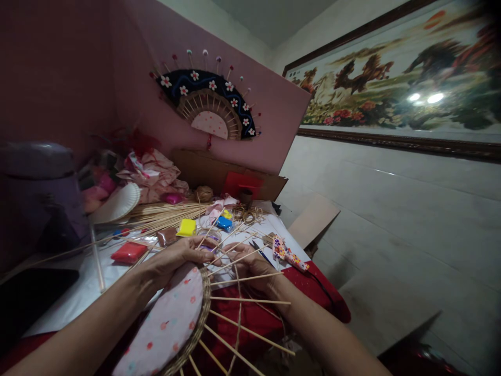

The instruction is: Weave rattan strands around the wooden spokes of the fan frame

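Above the red-draped desk [313,287]: one half-round fan frame [172,318], floral cloth centre, twine-bound rim, thin sticks radiating outward. Left hand [183,256]: fingers closed on the frame's upper sticks. Right hand [250,266]: fingers bent among the sticks (exact grip partly hidden), a loose twine strand [239,313] hanging beside. Beyond: yellow packet [187,227], red packet [129,253], blue packet [224,223].

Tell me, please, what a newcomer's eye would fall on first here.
Probably the dark, flowered fan on the pink board, above the cluttered table. Next would come the half-round fan below, its bare sticks spreading out, with the left hand and right hand at its upper end. The large framed horse picture, upper right, also stands out.
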`<act>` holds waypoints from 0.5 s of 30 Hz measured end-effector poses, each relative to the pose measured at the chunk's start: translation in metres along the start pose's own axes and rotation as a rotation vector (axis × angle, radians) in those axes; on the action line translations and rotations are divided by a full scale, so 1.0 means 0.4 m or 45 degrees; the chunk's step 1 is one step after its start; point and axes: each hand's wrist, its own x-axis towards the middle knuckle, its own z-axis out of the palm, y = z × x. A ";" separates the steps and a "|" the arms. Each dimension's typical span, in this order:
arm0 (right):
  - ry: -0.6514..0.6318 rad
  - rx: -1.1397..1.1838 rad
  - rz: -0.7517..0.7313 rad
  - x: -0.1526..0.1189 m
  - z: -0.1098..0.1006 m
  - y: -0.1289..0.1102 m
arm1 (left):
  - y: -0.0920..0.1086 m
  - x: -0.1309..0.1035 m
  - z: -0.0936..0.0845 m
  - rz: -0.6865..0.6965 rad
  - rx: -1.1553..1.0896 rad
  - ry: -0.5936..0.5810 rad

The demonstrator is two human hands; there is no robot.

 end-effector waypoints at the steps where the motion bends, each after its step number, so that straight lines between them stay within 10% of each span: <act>1: -0.009 0.026 0.009 0.000 0.001 0.001 | 0.000 0.000 0.000 0.007 0.014 0.006; 15: -0.040 0.203 0.104 -0.007 0.002 0.003 | -0.003 0.004 -0.006 -0.034 0.116 0.005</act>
